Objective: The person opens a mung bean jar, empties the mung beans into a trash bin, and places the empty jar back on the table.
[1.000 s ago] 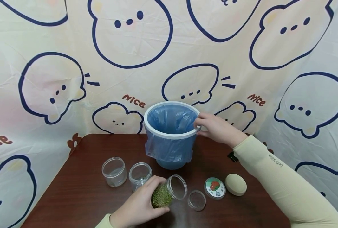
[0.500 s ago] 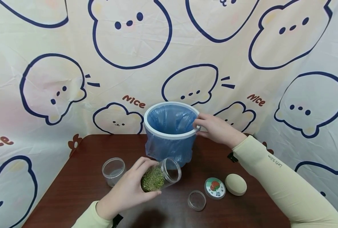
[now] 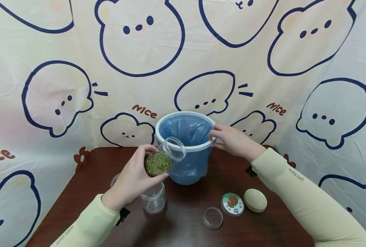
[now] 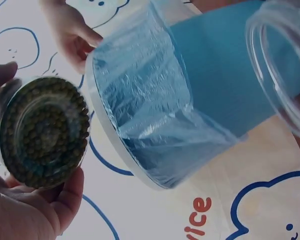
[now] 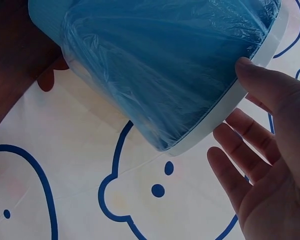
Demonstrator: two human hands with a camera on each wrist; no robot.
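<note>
My left hand (image 3: 130,180) grips a clear jar of green beans (image 3: 157,164) from its left side. The jar is held off the table, tilted with its open mouth to the upper right, beside the front left of the bin's rim. Beans lie towards its base, which faces the left wrist view. A blue trash bin (image 3: 186,179) with a white rim stands upright, lined with a blue plastic bag (image 3: 189,161) folded over the rim. At the bin's right, my right hand (image 3: 233,140) pinches the rim (image 5: 225,107) between thumb and fingers.
An open clear jar (image 3: 154,202) stands below my left hand; another clear container (image 3: 114,179) is mostly hidden behind it. To the right lie a clear lid (image 3: 213,218), a green-edged round lid with a picture (image 3: 232,204) and a cream round lid (image 3: 255,200). A patterned cloth (image 3: 133,92) hangs behind.
My left hand has raised the jar of green beans from near the table, up and left to the bin's rim. The right hand stays on the rim.
</note>
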